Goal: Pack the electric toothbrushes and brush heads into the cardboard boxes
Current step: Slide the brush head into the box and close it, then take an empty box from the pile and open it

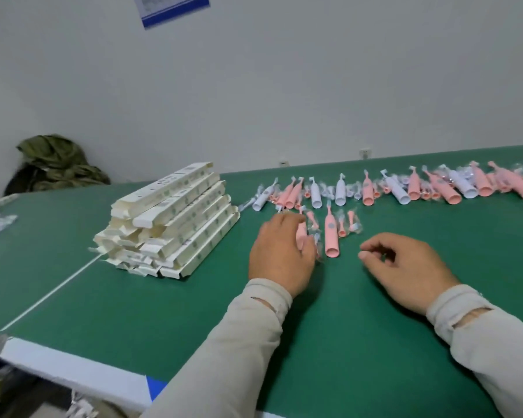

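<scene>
Looking down from the head camera, the left hand (280, 251) lies over a pink toothbrush (300, 235) on the green table (133, 297), its fingers curled round the handle so only a strip of pink shows past the knuckles. A wrapped brush head (317, 245) sits just under its fingertips; I cannot tell whether the hand holds that too. The right hand (405, 267) hovers or rests near by with fingers loosely curled and the thumb close to the forefinger, holding nothing I can make out. Between the two hands lies a second pink toothbrush (331, 236), its open end toward the person, with two more small pink brush heads (346, 226) in clear wrap just beside it. Farther back a long row of toothbrushes (405, 188), pink and white, mixed with wrapped heads, runs along the table to the right edge. To the left stands a stack of cardboard boxes (169, 221), flat and long, piled several layers high, well apart from the hands. A green bundle of cloth (58, 164) lies at the far left by the wall.

The step in hand looks like gathering one set: a toothbrush with its heads. Next, I judge, a box must be taken from the stack and opened at one end, which calls for the free right hand
</scene>
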